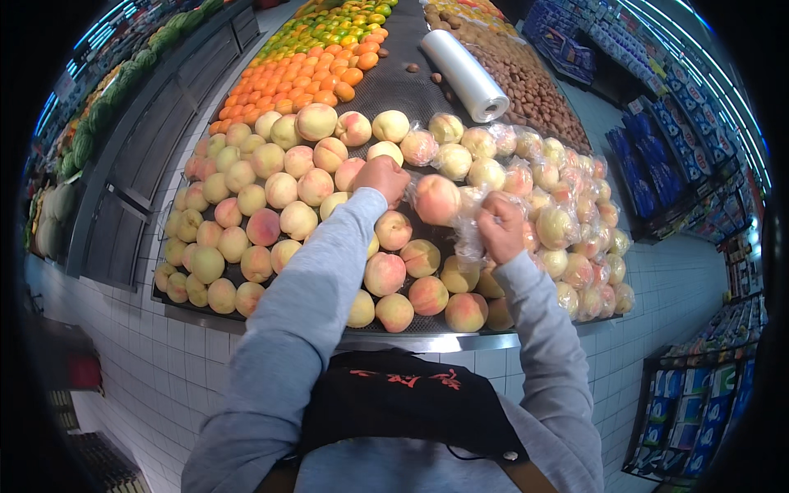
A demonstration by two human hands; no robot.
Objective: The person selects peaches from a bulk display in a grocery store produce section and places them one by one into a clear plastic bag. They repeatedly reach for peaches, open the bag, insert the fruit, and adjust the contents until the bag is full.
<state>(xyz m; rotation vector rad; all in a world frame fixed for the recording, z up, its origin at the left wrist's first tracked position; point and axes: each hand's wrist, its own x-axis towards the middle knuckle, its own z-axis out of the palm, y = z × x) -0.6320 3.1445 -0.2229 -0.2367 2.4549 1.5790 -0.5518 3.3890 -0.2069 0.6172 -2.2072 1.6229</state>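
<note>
Between my two fists hangs a peach (437,199) with clear plastic film (470,233) around it, above the peach display. My left hand (384,179) grips one end of the film at the peach's left side. On the other side, my right hand (500,225) clenches a bunched part of the same film. Bare peaches (265,160) spread out to the left and below my hands. To the right lie many film-wrapped peaches (558,227), piled close together. The fingers of both hands are curled and partly hidden from above.
A roll of clear plastic bags or film (465,77) lies on the dark mat (407,74) beyond the peaches. Orange fruits (296,77) and walnuts (524,80) flank it. The display's metal edge (431,342) runs before my apron (400,400). Packaged goods (690,394) stand at right.
</note>
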